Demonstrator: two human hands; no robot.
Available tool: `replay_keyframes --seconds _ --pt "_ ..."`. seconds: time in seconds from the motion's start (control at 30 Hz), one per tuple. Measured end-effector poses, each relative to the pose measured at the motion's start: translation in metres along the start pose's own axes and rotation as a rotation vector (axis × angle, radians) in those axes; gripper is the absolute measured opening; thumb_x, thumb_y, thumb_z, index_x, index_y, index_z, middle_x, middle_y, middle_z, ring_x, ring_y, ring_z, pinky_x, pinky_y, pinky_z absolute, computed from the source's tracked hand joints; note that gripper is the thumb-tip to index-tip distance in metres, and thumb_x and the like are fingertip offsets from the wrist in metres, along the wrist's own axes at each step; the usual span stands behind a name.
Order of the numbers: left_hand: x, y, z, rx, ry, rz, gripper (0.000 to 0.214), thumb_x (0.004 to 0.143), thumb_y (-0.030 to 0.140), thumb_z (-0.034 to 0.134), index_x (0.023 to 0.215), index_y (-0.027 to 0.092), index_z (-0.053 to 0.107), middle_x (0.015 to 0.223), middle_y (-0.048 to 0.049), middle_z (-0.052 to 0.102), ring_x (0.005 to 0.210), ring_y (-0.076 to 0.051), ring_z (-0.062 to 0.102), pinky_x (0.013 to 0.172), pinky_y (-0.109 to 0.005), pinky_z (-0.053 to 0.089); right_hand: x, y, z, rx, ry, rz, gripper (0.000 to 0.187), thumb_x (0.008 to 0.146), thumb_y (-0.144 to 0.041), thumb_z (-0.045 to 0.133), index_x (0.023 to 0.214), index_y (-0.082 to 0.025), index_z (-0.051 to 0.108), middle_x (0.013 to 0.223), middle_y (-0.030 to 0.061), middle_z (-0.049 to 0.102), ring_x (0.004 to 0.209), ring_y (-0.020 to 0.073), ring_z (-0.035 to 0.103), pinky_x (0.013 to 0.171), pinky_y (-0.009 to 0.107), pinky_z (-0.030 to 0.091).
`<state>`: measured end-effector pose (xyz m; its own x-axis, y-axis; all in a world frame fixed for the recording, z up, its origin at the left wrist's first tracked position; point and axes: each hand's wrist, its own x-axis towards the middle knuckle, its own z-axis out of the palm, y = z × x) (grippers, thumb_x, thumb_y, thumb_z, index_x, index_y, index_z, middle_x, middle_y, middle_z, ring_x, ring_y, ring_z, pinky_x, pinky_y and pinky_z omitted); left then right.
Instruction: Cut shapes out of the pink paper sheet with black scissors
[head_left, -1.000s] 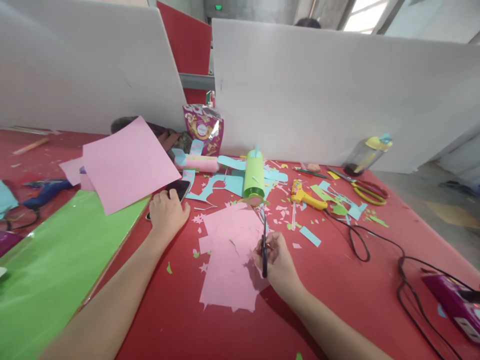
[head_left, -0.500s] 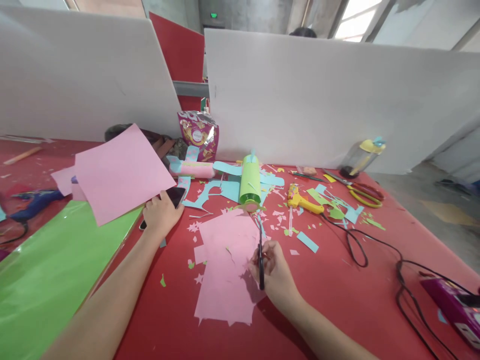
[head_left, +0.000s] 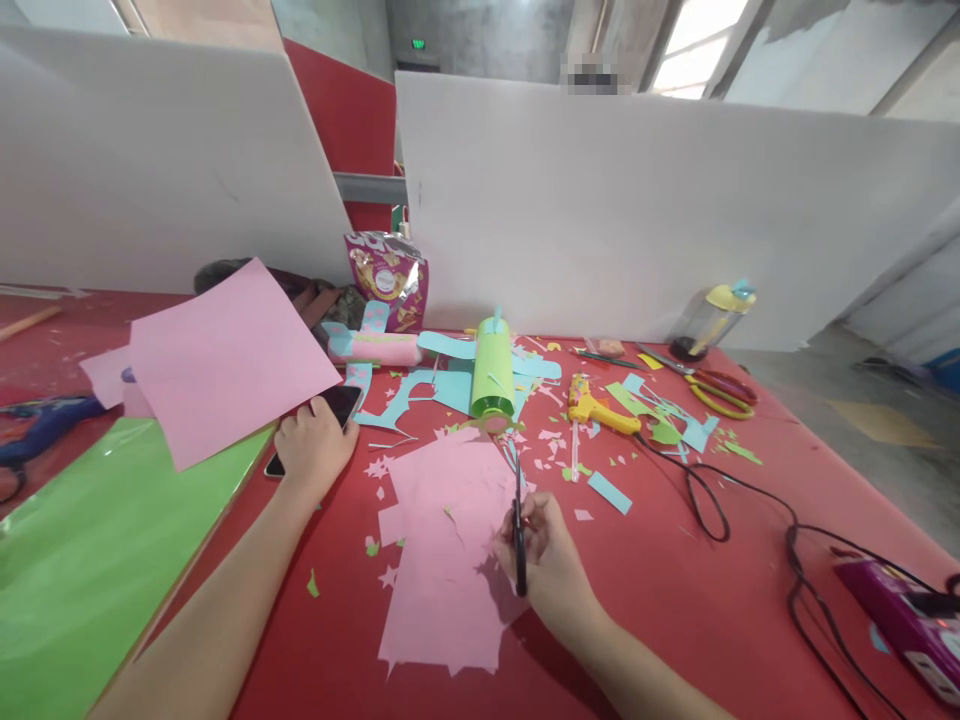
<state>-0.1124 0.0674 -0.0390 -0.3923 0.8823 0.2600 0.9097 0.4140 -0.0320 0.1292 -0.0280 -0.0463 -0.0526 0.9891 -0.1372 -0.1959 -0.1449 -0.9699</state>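
My right hand [head_left: 553,565] holds a pair of dark-handled scissors [head_left: 519,540], blades pointing away from me, above pink paper sheets [head_left: 439,590] with jagged, cut edges. On the left, my left hand [head_left: 315,450] is closed over a black phone [head_left: 342,403] lying by a larger pink sheet [head_left: 232,365]; part of the phone is hidden beneath the hand. Beyond the cut sheets stands a green paper tube [head_left: 493,365] with light-blue paper wings. A pink paper tube [head_left: 386,349] with blue pieces lies to its left.
A yellow glue gun [head_left: 600,410] and its cord lie right of the tube, among paper scraps. Farther right are red-and-yellow-handled scissors [head_left: 720,392], a clear bottle [head_left: 709,325] and a purple power strip [head_left: 896,610]. Green sheeting [head_left: 112,560] covers the left. White boards [head_left: 600,210] stand behind.
The whole view has shifted slightly, so things appear a little lower and further left. Both hands keep their places, with the scissors still in the right one.
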Motion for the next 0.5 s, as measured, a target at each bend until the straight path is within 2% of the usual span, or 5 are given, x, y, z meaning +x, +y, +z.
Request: replay_keyframes --seconds 0.13,0.27,0.37,0.47,0.5 --pt "-0.008 0.003 -0.007 0.018 0.163 0.096 0.034 0.075 0.031 0.036 0.089 0.004 0.051 0.091 -0.0195 0.056 0.086 -0.036 0.050 0.070 -0.043 0.038 0.000 -0.004 -0.001 0.010 0.006 0.021 0.034 0.052 -0.009 0.057 0.070 -0.023 0.030 0.060 -0.0075 0.045 0.049 0.0063 0.042 0.044 0.017 0.035" --pt "-0.019 0.014 -0.010 -0.108 0.232 0.249 0.029 0.075 0.024 0.037 0.088 0.004 0.052 0.088 -0.0196 0.056 0.089 -0.035 0.049 0.073 -0.045 0.037 -0.002 -0.008 -0.001 0.040 -0.011 0.013 0.035 0.053 -0.010 0.059 0.070 -0.023 0.031 0.062 -0.0076 0.044 0.051 0.0061 0.043 0.045 0.017 0.036" --pt "-0.037 0.029 -0.006 -0.311 0.179 0.505 0.025 0.076 0.019 0.036 0.088 0.006 0.053 0.093 -0.0176 0.057 0.095 -0.029 0.048 0.081 -0.044 0.036 -0.003 -0.009 -0.002 0.046 -0.019 0.024 0.036 0.053 -0.010 0.061 0.070 -0.023 0.031 0.063 -0.0071 0.045 0.052 0.0061 0.044 0.045 0.017 0.036" --pt "-0.059 0.042 -0.006 -0.366 0.110 0.699 0.026 0.075 0.025 0.041 0.094 0.012 0.054 0.102 -0.0101 0.058 0.102 -0.021 0.047 0.090 -0.035 0.035 -0.004 -0.010 -0.001 0.036 -0.015 0.024 0.036 0.054 -0.011 0.062 0.069 -0.023 0.032 0.063 -0.0068 0.046 0.054 0.0064 0.045 0.048 0.017 0.038" --pt "-0.065 0.045 -0.007 -0.443 0.040 0.832 0.031 0.076 0.029 0.042 0.098 0.011 0.053 0.105 -0.0120 0.057 0.103 -0.022 0.046 0.092 -0.037 0.034 -0.004 -0.011 -0.001 0.031 -0.012 0.021 0.036 0.054 -0.011 0.062 0.069 -0.023 0.032 0.063 -0.0068 0.047 0.054 0.0065 0.045 0.048 0.018 0.038"
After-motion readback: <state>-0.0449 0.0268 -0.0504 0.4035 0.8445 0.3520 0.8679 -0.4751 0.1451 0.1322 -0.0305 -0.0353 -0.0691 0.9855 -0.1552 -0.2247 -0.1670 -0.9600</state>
